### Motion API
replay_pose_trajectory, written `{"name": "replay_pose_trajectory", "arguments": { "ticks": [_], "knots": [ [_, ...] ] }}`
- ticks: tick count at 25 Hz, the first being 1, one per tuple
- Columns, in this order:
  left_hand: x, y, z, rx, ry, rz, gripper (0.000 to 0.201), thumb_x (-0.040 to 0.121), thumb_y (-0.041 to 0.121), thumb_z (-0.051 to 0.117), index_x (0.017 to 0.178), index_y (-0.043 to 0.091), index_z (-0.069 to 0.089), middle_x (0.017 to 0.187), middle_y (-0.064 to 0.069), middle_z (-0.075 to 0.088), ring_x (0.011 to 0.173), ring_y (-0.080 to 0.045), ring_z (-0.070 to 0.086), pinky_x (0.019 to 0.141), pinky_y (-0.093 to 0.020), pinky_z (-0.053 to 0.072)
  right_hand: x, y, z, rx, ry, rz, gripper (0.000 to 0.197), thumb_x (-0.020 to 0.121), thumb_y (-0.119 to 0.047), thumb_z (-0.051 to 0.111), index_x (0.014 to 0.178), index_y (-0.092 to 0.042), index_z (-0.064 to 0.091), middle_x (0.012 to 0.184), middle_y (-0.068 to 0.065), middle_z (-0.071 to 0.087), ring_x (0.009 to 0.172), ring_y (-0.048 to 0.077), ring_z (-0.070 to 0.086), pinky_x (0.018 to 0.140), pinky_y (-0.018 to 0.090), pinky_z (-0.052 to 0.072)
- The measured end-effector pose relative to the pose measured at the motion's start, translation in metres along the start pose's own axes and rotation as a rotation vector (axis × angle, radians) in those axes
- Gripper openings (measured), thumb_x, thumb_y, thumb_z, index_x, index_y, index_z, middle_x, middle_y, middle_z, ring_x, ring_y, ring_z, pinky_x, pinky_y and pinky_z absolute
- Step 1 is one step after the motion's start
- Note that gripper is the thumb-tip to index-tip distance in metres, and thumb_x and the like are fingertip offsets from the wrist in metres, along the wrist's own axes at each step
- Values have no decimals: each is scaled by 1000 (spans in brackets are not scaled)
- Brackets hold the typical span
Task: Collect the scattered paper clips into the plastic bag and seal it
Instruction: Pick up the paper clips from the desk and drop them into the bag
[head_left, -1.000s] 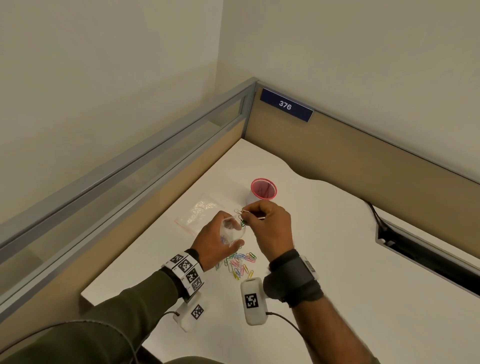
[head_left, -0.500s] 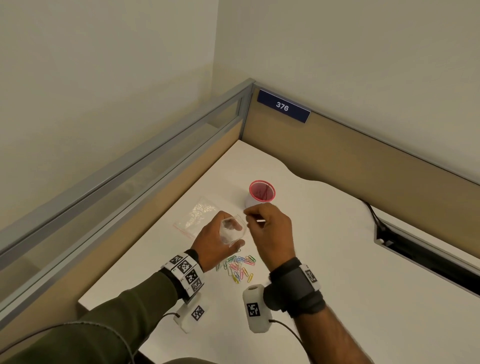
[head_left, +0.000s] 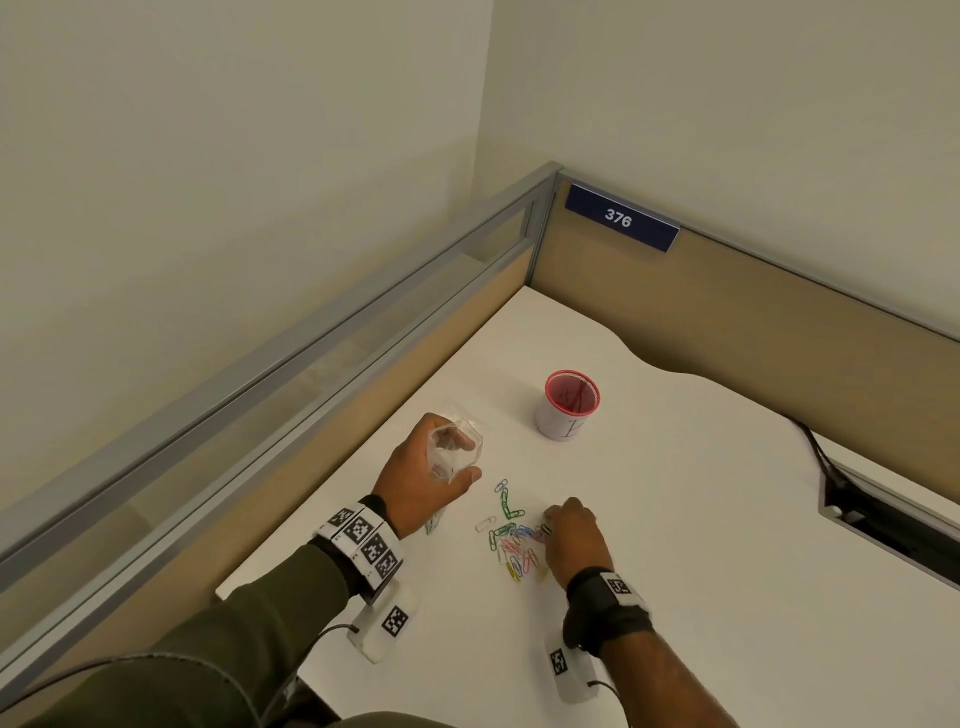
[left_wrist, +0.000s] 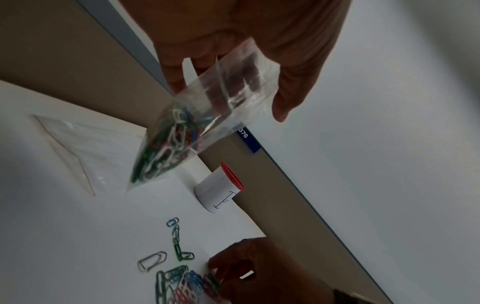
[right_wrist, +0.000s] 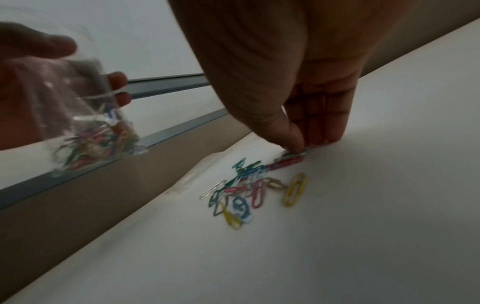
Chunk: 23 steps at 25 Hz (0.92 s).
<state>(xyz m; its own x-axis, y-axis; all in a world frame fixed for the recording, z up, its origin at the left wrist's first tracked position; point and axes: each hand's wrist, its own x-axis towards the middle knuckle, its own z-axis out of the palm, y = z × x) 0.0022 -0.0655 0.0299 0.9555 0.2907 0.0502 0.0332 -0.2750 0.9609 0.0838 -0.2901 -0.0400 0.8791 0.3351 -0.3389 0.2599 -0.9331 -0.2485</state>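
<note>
My left hand (head_left: 410, 483) holds a small clear plastic bag (head_left: 453, 453) above the white desk, thumb on one side and fingers on the other. Its mouth stands open, and several coloured clips lie at its bottom (left_wrist: 166, 148). The bag (right_wrist: 96, 139) hangs left of the loose pile. Several coloured paper clips (head_left: 514, 545) lie scattered on the desk between my hands. My right hand (head_left: 551, 522) is down at the pile's right edge. Its thumb and fingertips (right_wrist: 294, 144) pinch a clip lying on the desk.
A white cup with a red rim (head_left: 569, 408) stands behind the clips. A second flat clear bag (left_wrist: 72, 148) lies on the desk at the left, by the partition (head_left: 363, 374). A cable slot (head_left: 883, 525) is cut into the desk at the right.
My right hand has left the bag's mouth and dropped to the clip pile. My left hand has carried the bag a little to the left, away from the right hand.
</note>
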Motion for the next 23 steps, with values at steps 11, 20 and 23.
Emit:
{"name": "replay_pose_trajectory", "arguments": {
  "ticks": [11, 20, 23],
  "knots": [
    [3, 0, 0, 21, -15, -13, 40, 80, 19, 80, 110, 19, 54, 111, 11, 66, 114, -9, 62, 95, -25, 49, -12, -25, 17, -77, 10, -394, 21, 88, -29, 56, 105, -23, 67, 111, 0, 57, 102, 25, 51, 82, 33, 47],
    [3, -5, 8, -23, -43, -12, 39, 80, 16, 81, 109, 20, 54, 108, 12, 66, 111, -5, 62, 94, -23, 48, -24, 13, -9, 68, -77, -148, 74, 71, -54, 73, 135, -28, 47, 126, -5, 47, 118, 17, 43, 95, 33, 46],
    [3, -5, 11, -30, -47, 3, 39, 79, 18, 81, 109, 20, 55, 107, 11, 66, 111, -8, 62, 95, -25, 49, -26, -1, 3, -49, -127, -174, 78, 69, -51, 74, 137, -31, 43, 127, -3, 43, 119, 19, 39, 92, 37, 49]
  ]
}}
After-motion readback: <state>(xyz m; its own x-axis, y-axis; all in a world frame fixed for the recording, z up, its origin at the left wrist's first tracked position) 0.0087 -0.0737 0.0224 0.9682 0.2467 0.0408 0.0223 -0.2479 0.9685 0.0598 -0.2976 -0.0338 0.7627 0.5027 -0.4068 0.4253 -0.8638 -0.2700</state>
